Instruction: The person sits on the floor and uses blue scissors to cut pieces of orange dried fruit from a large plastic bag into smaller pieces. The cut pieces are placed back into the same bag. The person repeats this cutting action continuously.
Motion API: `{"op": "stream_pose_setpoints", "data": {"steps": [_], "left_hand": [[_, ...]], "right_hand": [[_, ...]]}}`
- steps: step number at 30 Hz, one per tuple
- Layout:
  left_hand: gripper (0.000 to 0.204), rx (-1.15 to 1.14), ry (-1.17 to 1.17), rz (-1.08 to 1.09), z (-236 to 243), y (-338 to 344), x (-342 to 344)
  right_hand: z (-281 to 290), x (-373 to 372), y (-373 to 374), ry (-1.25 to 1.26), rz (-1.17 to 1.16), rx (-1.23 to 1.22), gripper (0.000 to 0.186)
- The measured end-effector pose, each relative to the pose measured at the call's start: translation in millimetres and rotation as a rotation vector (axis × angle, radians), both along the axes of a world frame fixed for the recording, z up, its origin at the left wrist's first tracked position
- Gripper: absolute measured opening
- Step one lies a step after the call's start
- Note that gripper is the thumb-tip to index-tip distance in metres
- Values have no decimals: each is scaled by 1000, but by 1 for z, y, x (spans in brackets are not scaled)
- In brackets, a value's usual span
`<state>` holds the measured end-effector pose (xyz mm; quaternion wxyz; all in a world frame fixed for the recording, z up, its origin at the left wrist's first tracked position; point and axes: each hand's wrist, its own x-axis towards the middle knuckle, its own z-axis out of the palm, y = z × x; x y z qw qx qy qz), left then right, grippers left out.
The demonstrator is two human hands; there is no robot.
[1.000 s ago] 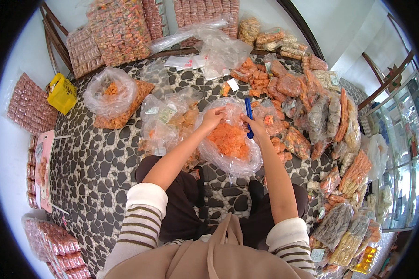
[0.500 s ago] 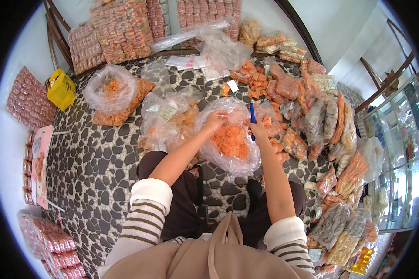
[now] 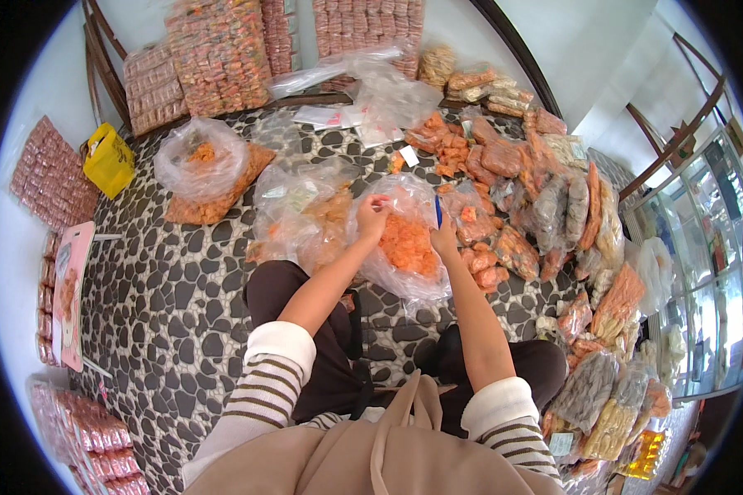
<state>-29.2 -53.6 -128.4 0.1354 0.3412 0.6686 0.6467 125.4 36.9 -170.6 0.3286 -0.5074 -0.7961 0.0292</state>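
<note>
A wide-mouthed clear plastic bag [image 3: 413, 290] of orange, crumbly-looking pieces [image 3: 409, 246] stands on the floor between my knees. At its upper left, my left hand [image 3: 374, 218] is over the bag with the fingers curled; whatever is between the fingertips is too small to make out. My right hand [image 3: 443, 238] is closed round a slim blue pen-like stick [image 3: 438, 213] at the bag's right edge. The stick points away from me, and its exact kind is unclear. Crumpled clear bags with orange contents [image 3: 326, 210] lie just left of the bag.
Farther left sits another open bag [image 3: 200, 161] on an orange-filled pack. Filled packs [image 3: 512, 153] are heaped on the right, near a glass cabinet [image 3: 693, 272]. Stacked packs [image 3: 215, 58] line the back wall; a yellow bag [image 3: 109, 161] stands left. Plastic sheets [image 3: 396, 95] lie at the back.
My left hand has drawn a little left, and its fingers are more curled. My right hand has shifted slightly left and nearer to me, with the blue stick still in it.
</note>
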Motion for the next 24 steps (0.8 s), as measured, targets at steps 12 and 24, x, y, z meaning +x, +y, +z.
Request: {"op": "stream_pose_setpoints", "data": {"steps": [12,24], "left_hand": [[14,-38,392,263,-12,0,15],[13,-200,494,-854,-111,66,235]], "right_hand": [[-8,90,32,375,122,-411,29],[-148,240,-12,-155,-672,-1007,45]]}}
